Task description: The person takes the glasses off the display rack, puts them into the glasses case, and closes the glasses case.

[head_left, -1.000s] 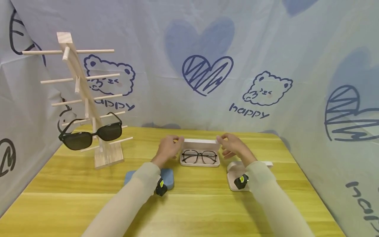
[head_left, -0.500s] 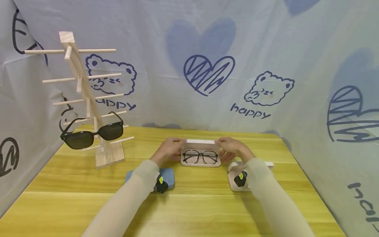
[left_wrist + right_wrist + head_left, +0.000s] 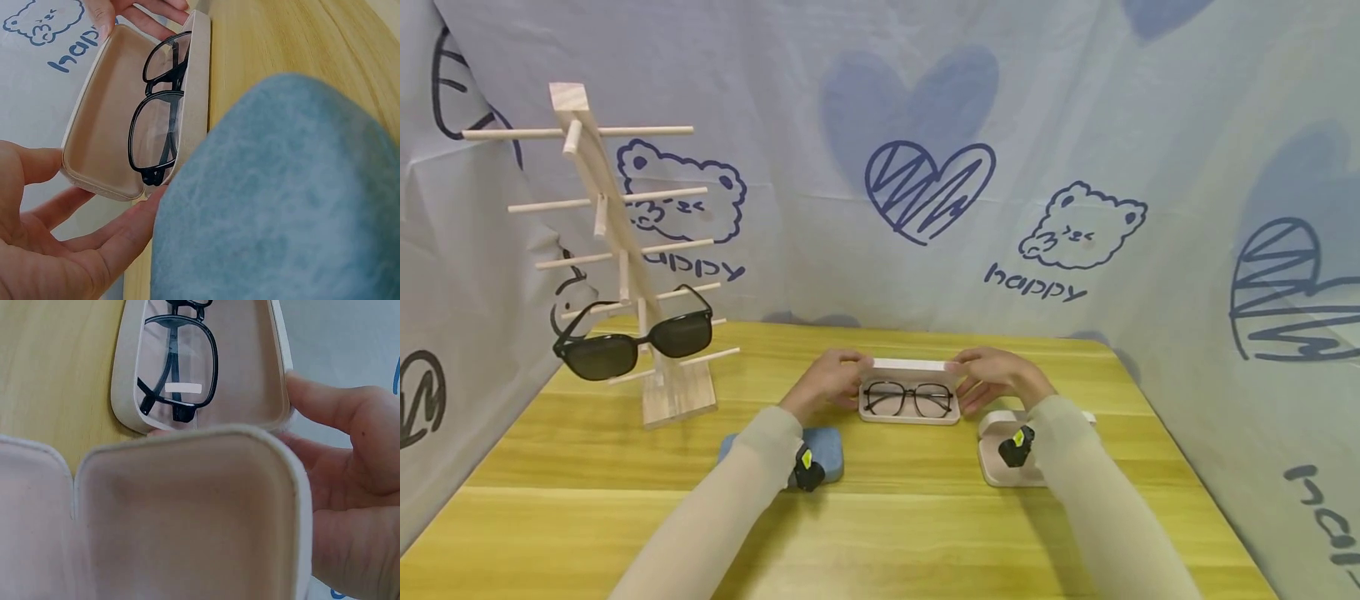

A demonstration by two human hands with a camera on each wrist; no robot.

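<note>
A pale pink glasses case (image 3: 910, 365) stands open at the middle of the table, its lid raised at the back. Black-framed eyeglasses (image 3: 886, 398) lie inside with temples folded. My left hand (image 3: 829, 379) holds the case's left end; in the left wrist view its thumb (image 3: 44, 164) is on the lid rim and fingers touch the base's end. At the right end my right hand (image 3: 996, 375) does likewise, its thumb (image 3: 319, 403) against the lid rim in the right wrist view. Some right fingertips are hidden behind a second open case (image 3: 187, 512).
Under my left forearm lies a blue case (image 3: 827, 454). The second pink case (image 3: 996, 471) sits partly beneath my right wrist. A wooden peg stand (image 3: 677, 402) on the left carries black sunglasses (image 3: 679, 335). A printed cloth (image 3: 790, 250) hangs behind the table.
Both hands have closed in on the lid's ends, thumbs coming onto its rim. The lid has tipped slightly forward and lower. Eyeglasses and other cases stay put.
</note>
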